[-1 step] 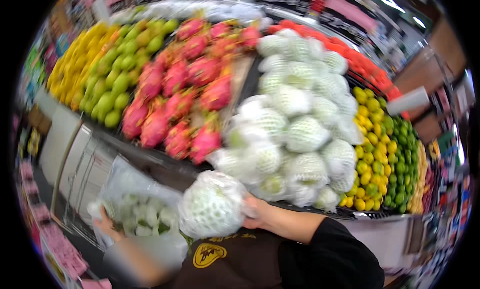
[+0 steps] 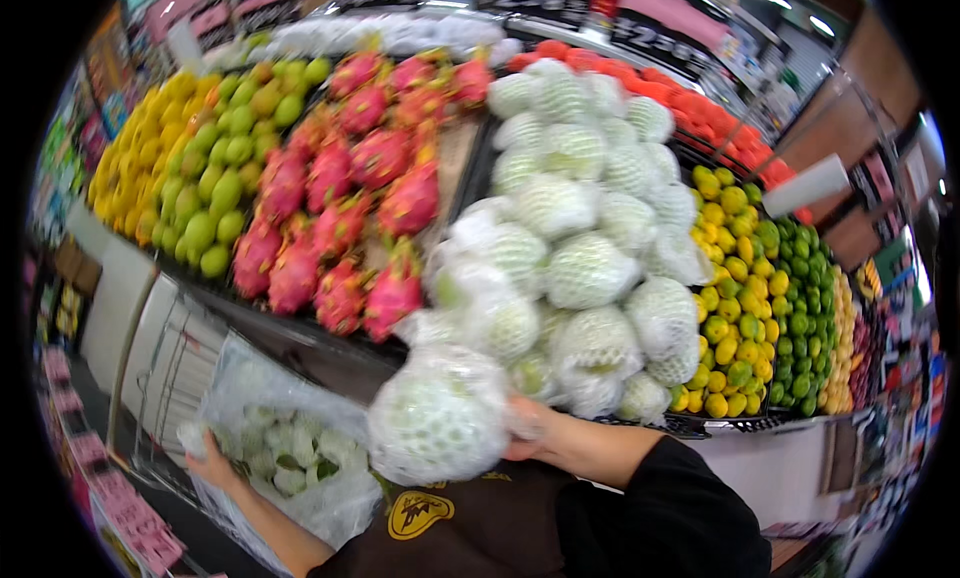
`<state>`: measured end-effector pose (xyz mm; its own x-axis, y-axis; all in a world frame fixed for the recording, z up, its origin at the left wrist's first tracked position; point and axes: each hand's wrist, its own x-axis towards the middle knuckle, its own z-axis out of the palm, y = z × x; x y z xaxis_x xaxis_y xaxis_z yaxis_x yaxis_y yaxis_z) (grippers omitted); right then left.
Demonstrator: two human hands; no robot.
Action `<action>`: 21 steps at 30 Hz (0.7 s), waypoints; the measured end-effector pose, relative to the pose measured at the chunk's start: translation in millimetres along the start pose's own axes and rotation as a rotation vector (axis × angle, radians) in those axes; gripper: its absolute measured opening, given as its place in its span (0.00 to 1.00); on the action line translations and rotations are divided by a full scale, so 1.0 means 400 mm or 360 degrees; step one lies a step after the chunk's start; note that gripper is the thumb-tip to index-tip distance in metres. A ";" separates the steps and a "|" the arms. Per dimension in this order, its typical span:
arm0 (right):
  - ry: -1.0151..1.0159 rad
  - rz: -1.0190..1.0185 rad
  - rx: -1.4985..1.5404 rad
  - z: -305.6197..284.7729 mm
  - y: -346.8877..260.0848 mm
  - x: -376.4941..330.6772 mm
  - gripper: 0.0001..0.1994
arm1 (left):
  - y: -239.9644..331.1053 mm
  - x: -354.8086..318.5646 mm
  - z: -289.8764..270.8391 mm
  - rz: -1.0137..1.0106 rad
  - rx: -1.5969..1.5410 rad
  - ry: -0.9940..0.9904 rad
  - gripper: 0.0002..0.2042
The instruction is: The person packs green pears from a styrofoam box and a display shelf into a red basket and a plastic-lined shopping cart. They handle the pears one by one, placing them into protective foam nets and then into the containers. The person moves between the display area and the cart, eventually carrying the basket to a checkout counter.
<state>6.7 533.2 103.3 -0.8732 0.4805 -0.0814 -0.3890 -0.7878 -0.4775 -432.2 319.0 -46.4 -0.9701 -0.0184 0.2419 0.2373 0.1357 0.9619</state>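
One film-wrapped, foam-netted pale green fruit (image 2: pixel 440 415) is held up at a produce display, in front of the wearer's brown apron (image 2: pixel 490 530), between a heap of similarly wrapped fruit (image 2: pixel 590 270) and a clear plastic bag (image 2: pixel 250 376). The right hand (image 2: pixel 522 428) has it from the right side, fingers curled partly out of sight behind the wrapping. The left hand (image 2: pixel 212 465) is half closed on the bag's left edge; inside lie green fruits (image 2: pixel 290 456) with a few dark leaves. With support seemingly on one side only, slick film could let the heavy-looking fruit slip, and a knock against the heap might set loose pieces rolling; a slackened left hand could let the bag's side fold inward. The held fruit looks almost round, showing no clear long axis, and its netting hides which way the stem end points.
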 end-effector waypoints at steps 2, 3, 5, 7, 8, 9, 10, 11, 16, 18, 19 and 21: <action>0.0372 -0.0028 -0.0026 0.023 -0.168 -0.159 0.41 | 0.088 -0.047 -0.001 -0.0046 0.0133 0.0183 0.26; 0.0565 -0.0119 0.0073 0.012 -0.238 -0.213 0.38 | 0.116 -0.026 -0.012 -0.0244 -0.0139 0.0264 0.24; 0.0719 -0.0619 -0.0113 0.002 -0.377 -0.341 0.41 | 0.217 -0.031 0.053 -0.0427 -0.0928 0.0176 0.22; 0.0025 -0.1414 -0.0713 -0.046 -0.505 -0.465 0.45 | 0.353 -0.081 0.171 -0.0502 -0.1403 -0.0102 0.23; 0.0210 -0.1609 -0.0674 -0.044 -0.571 -0.492 0.44 | 0.469 -0.136 0.243 -0.0489 -0.1469 -0.0130 0.24; 0.0542 -0.1777 -0.0756 -0.058 -0.639 -0.499 0.40 | 0.542 -0.186 0.314 -0.0457 -0.1585 -0.0335 0.24; 0.0902 -0.1893 -0.0828 -0.074 -0.709 -0.500 0.35 | 0.619 -0.236 0.378 -0.0411 -0.1697 -0.0535 0.25; 0.0860 -0.1995 -0.1032 -0.098 -0.778 -0.483 0.31 | 0.697 -0.312 0.469 -0.0429 -0.1723 -0.0811 0.27; 0.1091 -0.2038 -0.1480 -0.213 -0.954 -0.331 0.31 | 1.061 -0.751 0.842 0.0275 -0.1466 -0.1610 0.24; 0.1230 -0.2009 -0.1537 -0.269 -0.961 -0.270 0.31 | 1.132 -0.883 0.959 0.1293 -0.0821 -0.1395 0.30; 0.1359 -0.1937 -0.1659 -0.297 -0.962 -0.242 0.32 | 1.155 -0.933 1.009 0.1573 -0.0780 -0.1474 0.30; 0.1365 -0.1835 -0.2509 -0.417 -0.996 -0.203 0.30 | 1.168 -1.019 1.062 0.1990 -0.0409 -0.1551 0.31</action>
<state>281.5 872.3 153.9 0.0097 0.7607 0.6490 0.3908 0.5945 -0.7027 52.5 810.5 250.4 0.1927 0.5923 0.7824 0.7723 -0.5834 0.2515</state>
